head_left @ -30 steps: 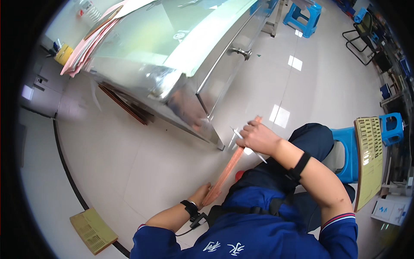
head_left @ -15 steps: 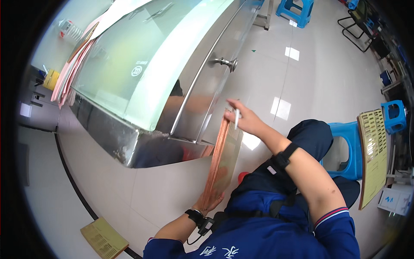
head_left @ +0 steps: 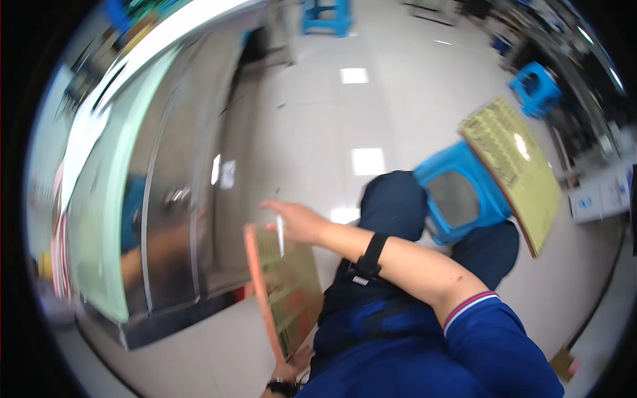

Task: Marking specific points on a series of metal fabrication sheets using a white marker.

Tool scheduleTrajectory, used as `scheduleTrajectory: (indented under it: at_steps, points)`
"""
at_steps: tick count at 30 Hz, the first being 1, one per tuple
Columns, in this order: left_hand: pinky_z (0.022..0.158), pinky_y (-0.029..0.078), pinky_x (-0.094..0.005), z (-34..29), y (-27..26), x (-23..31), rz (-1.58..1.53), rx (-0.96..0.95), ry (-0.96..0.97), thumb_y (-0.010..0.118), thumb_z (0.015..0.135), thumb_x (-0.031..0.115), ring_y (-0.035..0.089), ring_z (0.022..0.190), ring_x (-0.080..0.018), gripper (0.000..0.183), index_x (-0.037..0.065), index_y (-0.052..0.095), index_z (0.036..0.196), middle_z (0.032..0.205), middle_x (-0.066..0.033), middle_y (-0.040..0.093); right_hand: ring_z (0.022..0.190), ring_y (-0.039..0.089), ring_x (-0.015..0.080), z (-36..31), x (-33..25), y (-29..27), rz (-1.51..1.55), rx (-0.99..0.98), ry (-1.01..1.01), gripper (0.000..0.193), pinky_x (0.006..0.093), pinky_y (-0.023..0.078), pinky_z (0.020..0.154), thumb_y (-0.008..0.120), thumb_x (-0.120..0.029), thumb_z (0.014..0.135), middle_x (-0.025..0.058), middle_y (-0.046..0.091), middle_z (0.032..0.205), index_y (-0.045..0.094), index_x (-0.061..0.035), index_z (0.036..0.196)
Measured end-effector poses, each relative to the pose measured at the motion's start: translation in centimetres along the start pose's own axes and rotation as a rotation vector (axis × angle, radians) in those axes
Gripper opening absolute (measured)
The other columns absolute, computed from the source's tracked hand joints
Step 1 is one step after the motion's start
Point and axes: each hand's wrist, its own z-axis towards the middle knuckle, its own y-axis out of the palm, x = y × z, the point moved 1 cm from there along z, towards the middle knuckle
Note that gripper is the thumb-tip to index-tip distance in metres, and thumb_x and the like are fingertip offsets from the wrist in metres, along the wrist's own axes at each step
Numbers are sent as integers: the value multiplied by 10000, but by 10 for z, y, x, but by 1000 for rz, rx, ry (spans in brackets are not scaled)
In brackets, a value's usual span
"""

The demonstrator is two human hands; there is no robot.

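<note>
A stack of flat yellow-green panels with copper-coloured edges, which look like circuit boards (head_left: 292, 285), stands tilted on edge in front of my lap. My left hand (head_left: 295, 363) grips its near lower end, with part of the fingers hidden behind it. At the far upper end is my right hand (head_left: 298, 222), closed round a slim white pen (head_left: 280, 235). Its fingers reach over the top edge of the stack; motion blur hides whether they press on it.
To the left stands a steel cabinet (head_left: 179, 265) with a glass top (head_left: 99, 225) and papers along it. A blue stool (head_left: 431, 172) between my knees and another panel stack (head_left: 524, 179) are at the right. Farther off are blue stools (head_left: 536, 89) and a white box (head_left: 600, 196).
My view has swung right, so the cabinet sits farther left and is blurred. The held stack has turned to show more of its flat face. Both hands stay at its ends.
</note>
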Motion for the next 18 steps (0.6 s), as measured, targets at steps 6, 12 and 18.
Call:
scheduleTrajectory:
  at_steps: [6, 12, 18]
  points:
    - [1075, 450, -453, 42, 39, 115, 266, -184, 132, 482, 1019, 79, 564, 1251, -316, 363, 1, 529, 1370, 1357, -173, 582, 1004, 691, 320, -116, -44, -133, 205, -12, -32, 339, 388, 526, 884, 593, -225, 980, 172, 707, 1088, 595, -58, 1275]
    - [1049, 472, -442, 38, 49, 160, 476, -298, 166, 502, 1012, 69, 596, 1208, -298, 343, -4, 551, 1343, 1310, -153, 617, 987, 685, 179, -309, -38, -257, 203, 754, 184, 287, 287, 527, 862, 505, -105, 1020, 134, 690, 1133, 587, -10, 1278]
    - [1022, 494, -432, 26, 41, 208, 629, -308, 141, 523, 1005, 59, 627, 1165, -280, 323, -9, 574, 1317, 1264, -133, 652, 1032, 685, 204, -473, -7, -261, 57, 1492, 457, 263, 302, 513, 899, 508, -95, 1025, 170, 686, 1135, 584, 31, 1242]
